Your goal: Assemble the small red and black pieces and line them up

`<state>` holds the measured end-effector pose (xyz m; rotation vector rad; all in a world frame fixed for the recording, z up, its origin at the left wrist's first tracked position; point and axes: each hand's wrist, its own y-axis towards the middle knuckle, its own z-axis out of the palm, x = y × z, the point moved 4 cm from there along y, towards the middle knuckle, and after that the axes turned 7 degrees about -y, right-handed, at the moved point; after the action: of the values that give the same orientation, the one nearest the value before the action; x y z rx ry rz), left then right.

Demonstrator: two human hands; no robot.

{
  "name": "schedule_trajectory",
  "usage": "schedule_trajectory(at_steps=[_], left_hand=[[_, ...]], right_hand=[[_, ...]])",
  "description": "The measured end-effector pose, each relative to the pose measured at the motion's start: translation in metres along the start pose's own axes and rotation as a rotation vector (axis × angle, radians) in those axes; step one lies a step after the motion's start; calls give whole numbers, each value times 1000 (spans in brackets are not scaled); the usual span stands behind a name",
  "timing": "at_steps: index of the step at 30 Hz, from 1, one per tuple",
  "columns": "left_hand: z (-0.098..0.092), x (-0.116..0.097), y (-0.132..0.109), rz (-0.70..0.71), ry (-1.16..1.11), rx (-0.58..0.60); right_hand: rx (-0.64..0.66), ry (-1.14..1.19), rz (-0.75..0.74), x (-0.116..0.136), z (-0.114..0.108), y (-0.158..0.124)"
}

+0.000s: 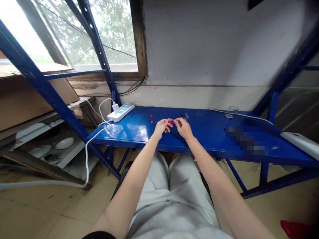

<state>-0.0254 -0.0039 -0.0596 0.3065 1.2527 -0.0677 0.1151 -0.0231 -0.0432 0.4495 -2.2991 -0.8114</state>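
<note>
My left hand [161,127] and my right hand [183,127] come together over the front middle of the blue table. Between them is a small red tube with a clear part [171,121]. The fingers of both hands are closed on it, one hand at each end. To the left, a similar small red piece [151,119] stands upright on the table. Just behind my right hand are some small clear pieces [186,117] and a small dark and red piece [182,116], partly hidden. Several tiny pale pieces [199,114] lie in a row further right.
A white power strip [121,112] with a plug and cable lies at the table's left end. On the right are a drinking glass [231,112], a pixelated dark object [245,141] and a white object [300,145]. Blue metal posts [96,39] rise on both sides.
</note>
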Motion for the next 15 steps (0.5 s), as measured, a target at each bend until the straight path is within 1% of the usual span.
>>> schedule_trajectory(at_steps=[3, 9, 15], left_hand=[[2, 1, 0, -28, -28, 54], [0, 1, 1, -46, -54, 46], [2, 1, -1, -59, -17, 59]], right_hand=[[69, -30, -54, 3, 6, 0], [149, -78, -99, 4, 12, -1], [196, -71, -95, -1, 15, 0]])
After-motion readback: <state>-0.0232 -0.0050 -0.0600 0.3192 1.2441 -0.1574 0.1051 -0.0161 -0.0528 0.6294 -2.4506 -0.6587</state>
